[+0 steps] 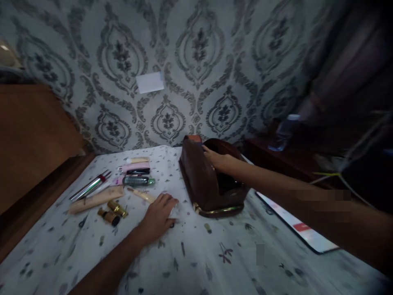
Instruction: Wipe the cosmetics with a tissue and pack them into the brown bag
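A brown leather-look toiletry bag (199, 176) with a gold zip stands unzipped on the patterned white sheet (196, 262). My right hand (216, 159) reaches into its opening at the far side, and the bag hides most of the fingers. To the left of the bag, my left hand (160, 213) rests low over the sheet. Its fingers curl around a small whitish, see-through item (175, 211), mostly covered by the hand. Just beyond those fingers lies a slim cream-coloured tube (141, 194).
Left of my left hand lie a beige tube (98, 199), gold-capped bottles (117, 208), a dark bottle with a green end (138, 180) and silvery tubes (90, 187). A lit tablet (302, 227) lies under my right forearm. A water bottle (283, 133) stands back right, against the patterned wall (196, 73).
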`<act>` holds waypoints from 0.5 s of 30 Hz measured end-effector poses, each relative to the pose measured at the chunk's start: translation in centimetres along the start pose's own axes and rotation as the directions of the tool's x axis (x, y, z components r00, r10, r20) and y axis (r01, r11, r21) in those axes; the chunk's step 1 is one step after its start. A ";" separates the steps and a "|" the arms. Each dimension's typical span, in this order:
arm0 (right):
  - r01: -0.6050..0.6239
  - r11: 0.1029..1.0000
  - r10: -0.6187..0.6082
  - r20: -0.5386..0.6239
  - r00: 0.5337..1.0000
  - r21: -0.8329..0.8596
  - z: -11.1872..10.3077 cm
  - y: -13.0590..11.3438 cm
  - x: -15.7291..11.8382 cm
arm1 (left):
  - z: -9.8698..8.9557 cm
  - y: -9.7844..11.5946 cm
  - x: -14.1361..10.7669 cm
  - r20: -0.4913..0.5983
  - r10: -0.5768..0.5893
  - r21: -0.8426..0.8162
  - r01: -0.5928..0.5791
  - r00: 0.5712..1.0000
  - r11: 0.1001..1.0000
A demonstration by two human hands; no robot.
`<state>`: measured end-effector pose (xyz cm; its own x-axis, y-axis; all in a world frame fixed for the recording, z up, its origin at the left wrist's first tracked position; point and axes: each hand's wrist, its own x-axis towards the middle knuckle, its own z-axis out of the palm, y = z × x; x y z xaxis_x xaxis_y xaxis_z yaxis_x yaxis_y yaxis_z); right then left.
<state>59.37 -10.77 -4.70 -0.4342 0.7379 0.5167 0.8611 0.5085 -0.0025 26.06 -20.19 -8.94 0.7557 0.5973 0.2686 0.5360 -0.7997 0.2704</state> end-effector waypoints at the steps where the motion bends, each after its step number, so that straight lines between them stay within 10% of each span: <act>1: 0.102 0.995 -0.102 0.125 0.987 0.006 -0.3 0.3 0.2 | -0.1 0.0 0.0 -0.011 0.011 -0.003 -0.012 1.000 1.000; 8: 0.312 0.946 -0.236 0.462 0.855 -0.094 -4.3 -1.2 1.7 | -1.0 0.5 -0.1 0.039 0.066 0.099 -0.070 0.997 0.993; 15: 0.179 0.927 -0.068 0.322 0.944 -0.329 -9.0 -4.3 -0.7 | -2.2 0.3 -2.6 0.117 0.160 0.243 -0.184 0.980 0.952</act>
<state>58.37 -17.51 2.64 -0.5539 0.8050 0.2123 0.8075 0.4575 0.3722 23.43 -21.80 -7.47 0.8703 0.4508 0.1983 0.4628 -0.8863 -0.0164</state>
